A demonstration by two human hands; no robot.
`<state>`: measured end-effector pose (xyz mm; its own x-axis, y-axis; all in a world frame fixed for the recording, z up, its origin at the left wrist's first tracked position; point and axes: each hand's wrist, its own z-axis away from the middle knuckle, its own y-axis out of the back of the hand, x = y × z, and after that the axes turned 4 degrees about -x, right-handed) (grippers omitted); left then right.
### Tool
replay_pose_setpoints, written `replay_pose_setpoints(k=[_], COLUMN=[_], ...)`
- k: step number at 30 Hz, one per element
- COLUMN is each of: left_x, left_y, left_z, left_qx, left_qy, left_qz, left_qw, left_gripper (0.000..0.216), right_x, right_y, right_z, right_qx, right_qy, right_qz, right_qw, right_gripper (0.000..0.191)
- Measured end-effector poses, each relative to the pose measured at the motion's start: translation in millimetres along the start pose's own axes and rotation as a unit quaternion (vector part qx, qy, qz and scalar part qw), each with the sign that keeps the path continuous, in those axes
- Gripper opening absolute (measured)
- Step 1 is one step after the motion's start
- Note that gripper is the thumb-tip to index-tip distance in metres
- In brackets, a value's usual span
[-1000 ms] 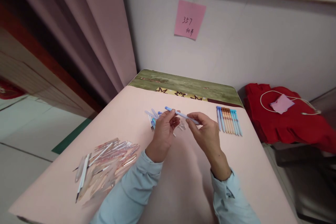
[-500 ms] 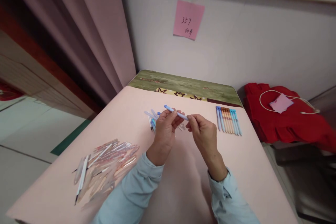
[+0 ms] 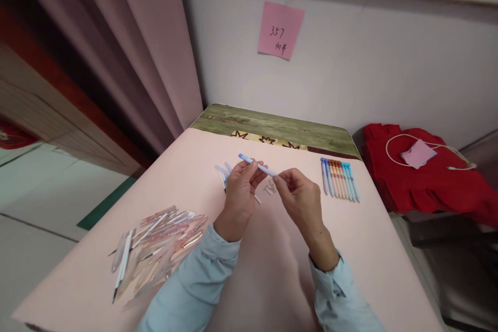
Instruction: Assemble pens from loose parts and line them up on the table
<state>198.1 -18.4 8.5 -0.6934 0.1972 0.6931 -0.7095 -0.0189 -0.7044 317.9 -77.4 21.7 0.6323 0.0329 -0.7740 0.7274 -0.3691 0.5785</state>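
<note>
Both my hands hold one light blue pen (image 3: 257, 165) above a pink-covered table (image 3: 272, 264). My left hand (image 3: 240, 194) pinches the pen's middle between thumb and fingers. My right hand (image 3: 301, 198) pinches its near end, fingers closed. Just behind my left hand lie a few loose blue and white pen parts (image 3: 224, 171), and small clear pieces (image 3: 269, 188) lie between my hands. A neat row of several finished pens (image 3: 340, 178), blue and orange, lies to the right.
A heap of clear plastic wrappers (image 3: 157, 244) sits at the table's left front. A pink note (image 3: 280, 29) is stuck on the wall. A red cloth (image 3: 424, 176) with a white cable lies to the right. Curtains (image 3: 128, 41) hang at the left.
My hands have drawn closer together along the pen, and the pen has shifted slightly left and up. My right hand now grips nearer the pen's end.
</note>
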Motion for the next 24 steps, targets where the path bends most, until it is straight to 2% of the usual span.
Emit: replay_pose_setpoints(k=[6, 7, 11, 15, 21, 24], left_x=[2.1, 2.1, 2.1, 3.0, 4.8, 4.9], left_y=[-1.5, -1.2, 0.6, 0.5, -1.1, 0.2], left_z=[2.3, 1.8, -1.4, -2.2, 0.3, -0.4], left_qx=[-0.028, -0.028, -0.019, -0.017, -0.021, -0.018], left_qy=[0.01, 0.005, -0.018, -0.015, -0.004, -0.003], left_qz=[-0.008, -0.006, 0.0, -0.001, -0.009, -0.012], left_qw=[1.0, 1.0, 1.0, 1.0, 1.0, 1.0], left_gripper=[0.026, 0.026, 0.025, 0.024, 0.024, 0.024], right_x=[1.2, 0.7, -1.5, -1.3, 1.6, 1.4], right_y=[2.1, 2.0, -0.8, -2.7, 1.2, -0.1], right_z=[0.1, 0.2, 0.8, 1.1, -0.7, -1.2], right_qx=[-0.028, -0.029, -0.015, -0.021, -0.041, -0.023], right_qy=[-0.034, -0.036, -0.025, -0.024, -0.044, -0.035], right_qz=[-0.02, -0.023, -0.046, -0.072, -0.064, -0.056], right_qw=[0.999, 0.999, 0.999, 0.997, 0.996, 0.998], right_gripper=[0.05, 0.05, 0.029, 0.018, 0.047, 0.034])
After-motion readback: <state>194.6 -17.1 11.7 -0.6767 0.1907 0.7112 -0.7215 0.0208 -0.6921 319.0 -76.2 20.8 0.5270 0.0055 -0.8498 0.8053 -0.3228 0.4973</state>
